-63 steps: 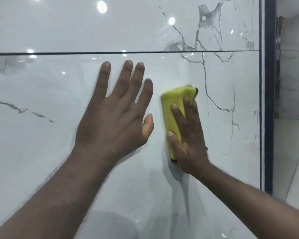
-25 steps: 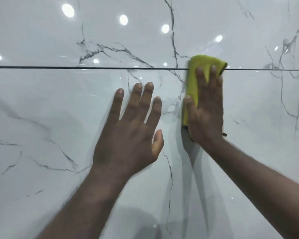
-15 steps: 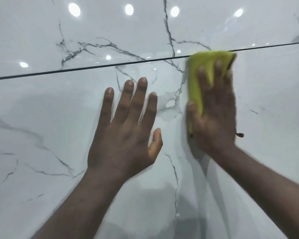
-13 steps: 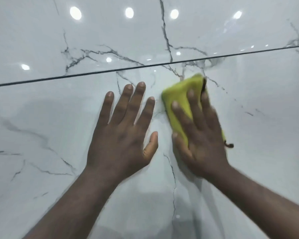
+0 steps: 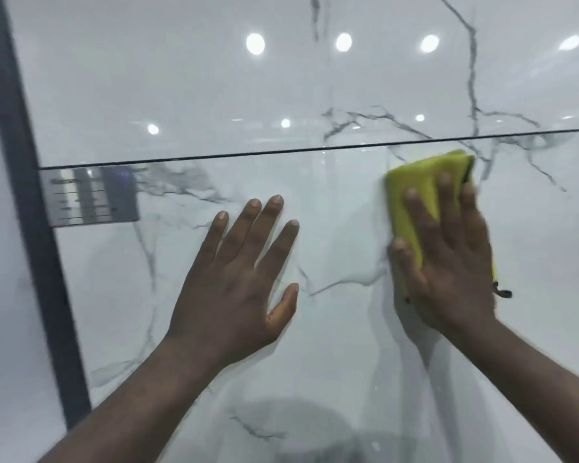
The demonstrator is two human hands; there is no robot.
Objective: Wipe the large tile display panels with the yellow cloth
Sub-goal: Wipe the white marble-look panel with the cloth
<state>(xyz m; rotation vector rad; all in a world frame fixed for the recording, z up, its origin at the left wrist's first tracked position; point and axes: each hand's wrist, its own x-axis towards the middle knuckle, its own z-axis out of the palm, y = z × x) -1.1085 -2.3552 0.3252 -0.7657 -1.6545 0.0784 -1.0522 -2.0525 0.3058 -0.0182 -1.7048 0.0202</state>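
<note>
Right hand (image 5: 448,262) flat on yellow cloth (image 5: 422,185) against tile panel (image 5: 331,202), left hand (image 5: 238,282) flat beside — fingers spread

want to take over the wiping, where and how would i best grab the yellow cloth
Probably the bare upper-left corner of the yellow cloth, coming from above and the left. The right hand presses the rest flat on the lower tile panel, so only that folded top edge, just under the seam, is free to pinch.
</note>
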